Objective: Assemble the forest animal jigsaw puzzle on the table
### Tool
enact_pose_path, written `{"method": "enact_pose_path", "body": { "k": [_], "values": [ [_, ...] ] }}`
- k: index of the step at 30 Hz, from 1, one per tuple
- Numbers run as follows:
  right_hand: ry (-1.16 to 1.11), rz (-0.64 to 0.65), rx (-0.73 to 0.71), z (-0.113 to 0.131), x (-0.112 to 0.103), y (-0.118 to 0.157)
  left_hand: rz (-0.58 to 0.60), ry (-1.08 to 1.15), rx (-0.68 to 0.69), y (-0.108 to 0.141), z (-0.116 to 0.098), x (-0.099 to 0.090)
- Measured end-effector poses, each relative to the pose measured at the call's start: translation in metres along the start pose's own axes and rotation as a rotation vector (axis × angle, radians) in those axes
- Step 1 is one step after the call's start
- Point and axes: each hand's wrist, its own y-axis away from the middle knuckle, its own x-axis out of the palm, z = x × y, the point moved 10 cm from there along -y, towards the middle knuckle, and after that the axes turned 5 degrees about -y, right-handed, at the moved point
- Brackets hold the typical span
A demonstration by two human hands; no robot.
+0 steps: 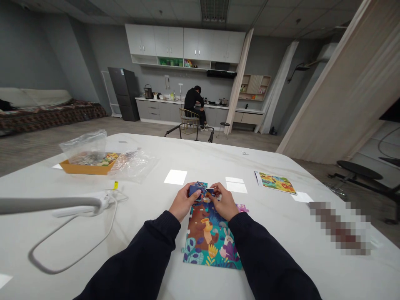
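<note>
A partly joined jigsaw puzzle (203,246) lies flat on the white table, showing a brown bear, a rabbit and flowers on teal. Over its far edge, my left hand (182,203) pinches several dark blue puzzle pieces (194,193). My right hand (226,203) is closed on a dark puzzle piece (210,191) close to those in the left. The fingers partly cover both, so I cannot tell whether the pieces touch. A pink-purple puzzle piece (242,208) shows beyond my right wrist, at the puzzle's right side.
On the white table (150,233), an orange box (86,168) with puzzle pieces and clear plastic stands at far left. A grey lamp arm (53,204) with a cable reaches in from the left. A colourful booklet (276,182) lies right. A person (193,102) sits by the far counter.
</note>
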Motion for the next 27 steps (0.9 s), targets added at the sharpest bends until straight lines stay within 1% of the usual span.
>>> {"method": "enact_pose_path", "body": {
  "k": [3,6,8,10,12,14,16,18,20,23,27],
  "values": [
    [-0.117,-0.042,-0.012,0.006,-0.005,-0.001,0.025,-0.077,0.022,0.001,0.0,0.002],
    [-0.181,0.01,-0.015,0.014,-0.002,-0.003,0.028,-0.133,0.062,0.001,-0.004,0.003],
    [-0.188,0.036,-0.018,0.019,0.001,-0.004,-0.005,-0.147,0.087,0.0,-0.008,-0.002],
    [-0.1,0.071,-0.053,0.024,0.006,-0.004,-0.064,-0.135,0.095,-0.002,-0.012,-0.01],
    [0.091,0.131,-0.118,0.026,0.016,-0.001,-0.143,-0.104,0.101,-0.004,-0.017,-0.022],
    [0.293,0.176,-0.155,0.022,0.029,0.003,-0.223,-0.072,0.106,-0.006,-0.02,-0.035],
    [0.415,0.191,-0.138,0.013,0.037,0.005,-0.271,-0.047,0.099,-0.007,-0.019,-0.044],
    [0.458,0.191,-0.1,0.005,0.041,0.005,-0.277,-0.03,0.081,-0.008,-0.015,-0.046],
    [0.448,0.174,-0.071,0.003,0.042,0.004,-0.254,-0.025,0.067,-0.009,-0.011,-0.043],
    [0.361,0.098,-0.051,0.008,0.034,0.001,-0.213,-0.03,0.055,-0.009,-0.006,-0.038],
    [0.103,0.028,-0.014,0.014,0.024,-0.001,-0.127,-0.039,0.029,-0.011,0.0,-0.03]
  ]
}}
